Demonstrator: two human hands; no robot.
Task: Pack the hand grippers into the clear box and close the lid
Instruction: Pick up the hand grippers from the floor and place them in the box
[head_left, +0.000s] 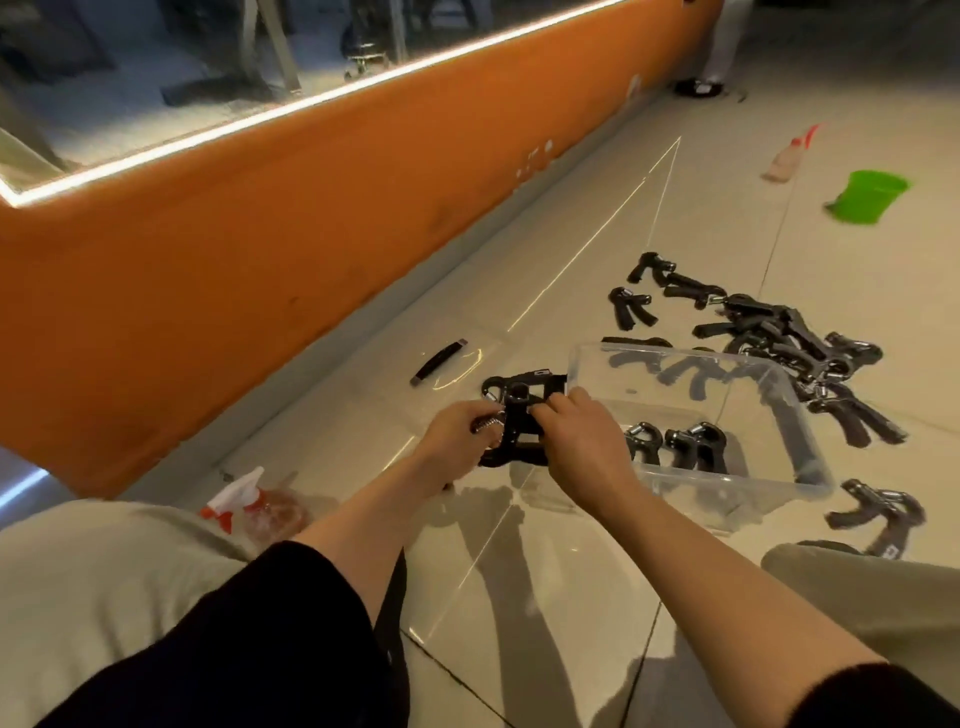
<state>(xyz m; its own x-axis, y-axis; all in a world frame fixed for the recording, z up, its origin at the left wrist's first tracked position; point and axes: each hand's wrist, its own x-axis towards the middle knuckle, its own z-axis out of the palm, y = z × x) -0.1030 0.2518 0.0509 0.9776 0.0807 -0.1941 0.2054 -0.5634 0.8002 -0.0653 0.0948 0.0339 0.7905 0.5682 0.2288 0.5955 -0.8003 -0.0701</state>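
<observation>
A black hand gripper (522, 415) with a metal spring sits just left of the clear box (763, 480) on the tiled floor. My left hand (457, 434) grips its spring side and my right hand (582, 439) holds its other side, both closed on it. Inside the box lie two hand grippers (675, 441) near the front wall. A pile of several more grippers (779, 332) spreads behind and right of the box. One single gripper (883, 514) lies by the box's near right corner. The lid cannot be made out.
A spray bottle (254, 501) with a red and white head lies by my left knee. A loose black handle (439, 361) lies left of the box. An orange wall (260, 249) runs along the left. A green bucket (872, 197) and another bottle (789, 156) lie far right.
</observation>
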